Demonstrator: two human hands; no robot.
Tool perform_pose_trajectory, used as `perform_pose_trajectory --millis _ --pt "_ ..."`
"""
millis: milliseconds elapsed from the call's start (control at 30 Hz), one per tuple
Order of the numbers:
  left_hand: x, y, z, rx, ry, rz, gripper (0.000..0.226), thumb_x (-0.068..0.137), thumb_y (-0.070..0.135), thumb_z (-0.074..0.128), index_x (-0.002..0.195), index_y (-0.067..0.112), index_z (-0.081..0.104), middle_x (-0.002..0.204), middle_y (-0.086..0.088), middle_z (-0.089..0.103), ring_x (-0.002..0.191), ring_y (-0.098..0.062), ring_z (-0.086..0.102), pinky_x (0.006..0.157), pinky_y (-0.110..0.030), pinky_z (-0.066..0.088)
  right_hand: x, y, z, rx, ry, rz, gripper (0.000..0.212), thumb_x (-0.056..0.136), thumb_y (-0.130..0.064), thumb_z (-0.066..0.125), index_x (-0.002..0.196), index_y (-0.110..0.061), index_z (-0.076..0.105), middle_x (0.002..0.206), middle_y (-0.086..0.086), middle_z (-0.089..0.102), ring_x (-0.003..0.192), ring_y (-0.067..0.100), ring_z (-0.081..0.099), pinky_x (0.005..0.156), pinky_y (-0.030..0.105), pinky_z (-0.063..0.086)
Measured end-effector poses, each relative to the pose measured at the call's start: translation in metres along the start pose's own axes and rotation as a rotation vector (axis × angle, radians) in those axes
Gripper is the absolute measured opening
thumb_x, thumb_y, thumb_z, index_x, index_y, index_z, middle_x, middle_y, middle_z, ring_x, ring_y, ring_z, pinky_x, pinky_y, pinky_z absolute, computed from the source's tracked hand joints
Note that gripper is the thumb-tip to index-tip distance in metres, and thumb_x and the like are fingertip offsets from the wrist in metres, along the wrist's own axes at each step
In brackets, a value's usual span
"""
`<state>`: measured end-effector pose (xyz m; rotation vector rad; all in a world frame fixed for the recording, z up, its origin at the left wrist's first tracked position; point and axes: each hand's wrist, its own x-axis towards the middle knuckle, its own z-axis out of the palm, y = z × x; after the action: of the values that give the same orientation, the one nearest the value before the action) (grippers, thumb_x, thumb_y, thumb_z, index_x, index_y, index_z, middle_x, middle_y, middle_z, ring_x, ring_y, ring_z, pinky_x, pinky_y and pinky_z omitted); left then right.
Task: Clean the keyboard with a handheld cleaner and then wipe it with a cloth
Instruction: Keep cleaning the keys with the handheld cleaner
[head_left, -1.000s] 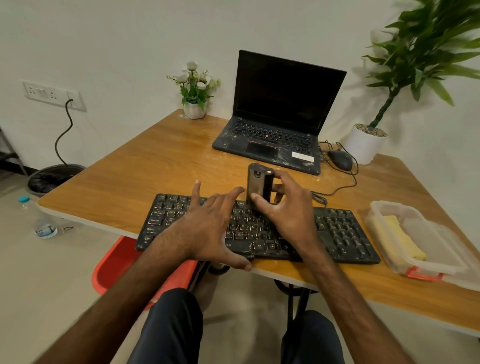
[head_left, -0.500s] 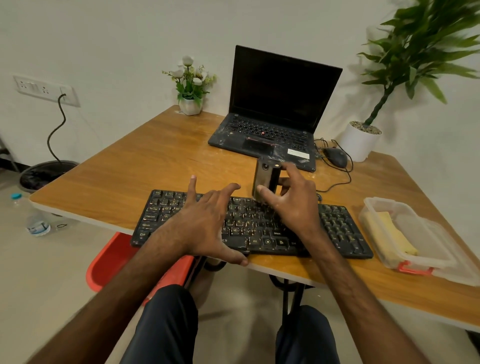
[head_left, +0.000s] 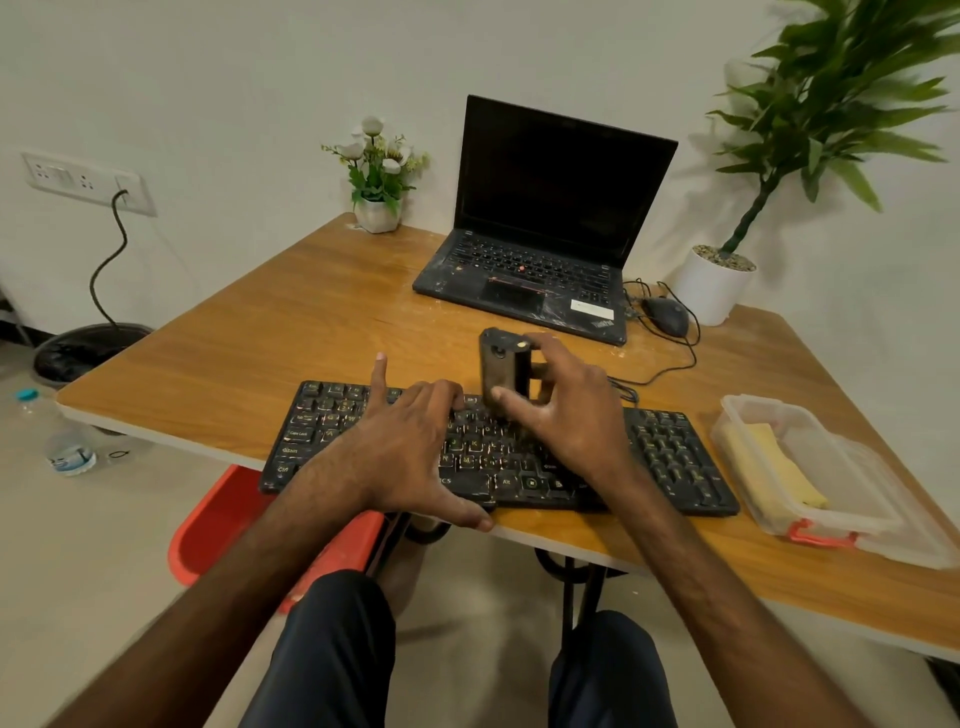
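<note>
The surface (head_left: 322, 332) is a wooden tabletop with a pale edge. A black keyboard (head_left: 670, 457) lies along its near edge. An open laptop (head_left: 524, 270), screen dark, sits at the far side. A mouse (head_left: 666, 315) lies just right of the laptop, its cable (head_left: 691, 358) looping on the wood. A small flower pot (head_left: 376, 214) stands left of the laptop. A white plant pot (head_left: 711, 288) stands at the far right. A clear plastic container (head_left: 769, 401) rests beside the keyboard's right end.
</note>
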<state>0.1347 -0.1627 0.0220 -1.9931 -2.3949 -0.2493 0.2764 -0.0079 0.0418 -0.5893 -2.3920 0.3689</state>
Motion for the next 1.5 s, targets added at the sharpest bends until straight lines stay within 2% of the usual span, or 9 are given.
perform_pose_trajectory --millis 100,233,433,633,833,1133,1267,1400,1500 --pt "-0.002 0.000 0.000 -0.029 0.001 -0.009 0.123 0.053 0.100 0.052 0.136 0.013 0.029 0.134 0.006 0.045 0.135 -0.010 0.040 0.115 -0.065 -0.019 0.004 0.009 -0.012 0.034 0.030 0.120 0.060 0.082 -0.043 0.075 0.133 -0.025 0.050 0.113 0.003 0.072 0.068 -0.006 0.058 0.056 0.012 0.049" --pt "-0.001 0.000 0.001 -0.030 -0.008 -0.010 0.124 0.055 0.099 0.051 0.140 0.013 0.026 0.137 0.006 0.043 0.138 -0.010 0.036 0.115 -0.065 -0.018 -0.038 -0.010 -0.021 0.236 -0.093 0.063 0.057 0.079 -0.041 0.078 0.128 -0.032 0.052 0.108 -0.015 0.065 0.085 -0.014 0.059 0.065 0.009 0.052" --pt "-0.001 0.001 0.001 -0.048 -0.011 -0.006 0.123 0.054 0.100 0.050 0.138 0.013 0.027 0.135 0.006 0.043 0.135 -0.010 0.038 0.115 -0.065 -0.019 -0.035 0.019 -0.030 0.135 0.058 0.167 0.060 0.080 -0.042 0.077 0.132 -0.030 0.050 0.117 -0.003 0.069 0.094 0.008 0.066 0.071 0.020 0.056" --pt "0.000 0.000 0.000 -0.012 -0.016 -0.003 0.130 0.055 0.100 0.050 0.145 0.010 0.023 0.141 0.005 0.041 0.140 -0.011 0.034 0.114 -0.066 -0.020 -0.054 -0.011 -0.023 0.241 -0.105 -0.005 0.057 0.080 -0.046 0.076 0.129 -0.031 0.052 0.112 -0.010 0.068 0.096 0.002 0.064 0.074 0.022 0.057" --pt "-0.001 0.000 -0.001 -0.012 -0.023 -0.006 0.124 0.053 0.101 0.048 0.138 0.013 0.024 0.136 0.005 0.043 0.136 -0.011 0.039 0.114 -0.067 -0.018 -0.023 0.015 -0.020 0.117 0.041 0.116 0.060 0.082 -0.043 0.076 0.134 -0.027 0.050 0.118 -0.003 0.069 0.094 0.008 0.065 0.070 0.019 0.054" --pt "0.000 -0.002 0.002 -0.026 -0.017 -0.005 0.123 0.051 0.101 0.046 0.135 0.014 0.026 0.133 0.006 0.044 0.133 -0.011 0.041 0.115 -0.067 -0.017 -0.061 0.002 -0.029 0.157 -0.029 0.039 0.058 0.080 -0.049 0.074 0.130 -0.034 0.050 0.112 -0.007 0.069 0.095 0.006 0.066 0.074 0.028 0.060" --pt "0.001 -0.001 0.000 -0.010 -0.018 -0.004 0.127 0.048 0.103 0.041 0.136 0.013 0.025 0.134 0.005 0.045 0.134 -0.012 0.042 0.114 -0.066 -0.018 -0.051 0.014 -0.040 0.283 0.071 0.196 0.053 0.080 -0.037 0.078 0.126 -0.032 0.053 0.112 -0.011 0.069 0.097 -0.001 0.065 0.067 0.014 0.055" --pt "0.002 0.000 0.000 -0.007 -0.020 0.005 0.123 0.052 0.100 0.049 0.137 0.015 0.022 0.137 0.006 0.042 0.138 -0.011 0.037 0.114 -0.066 -0.020 -0.083 -0.021 -0.031 0.410 -0.112 0.050 0.055 0.078 -0.036 0.082 0.126 -0.030 0.056 0.105 -0.018 0.069 0.094 -0.003 0.066 0.074 0.012 0.052" --pt "0.002 0.000 0.000 -0.005 -0.025 -0.001 0.124 0.052 0.100 0.050 0.137 0.015 0.022 0.138 0.005 0.042 0.138 -0.011 0.038 0.114 -0.066 -0.020 -0.079 -0.011 -0.029 0.318 -0.047 0.061 0.055 0.078 -0.041 0.080 0.126 -0.029 0.056 0.106 -0.015 0.067 0.093 -0.001 0.065 0.072 0.008 0.049"
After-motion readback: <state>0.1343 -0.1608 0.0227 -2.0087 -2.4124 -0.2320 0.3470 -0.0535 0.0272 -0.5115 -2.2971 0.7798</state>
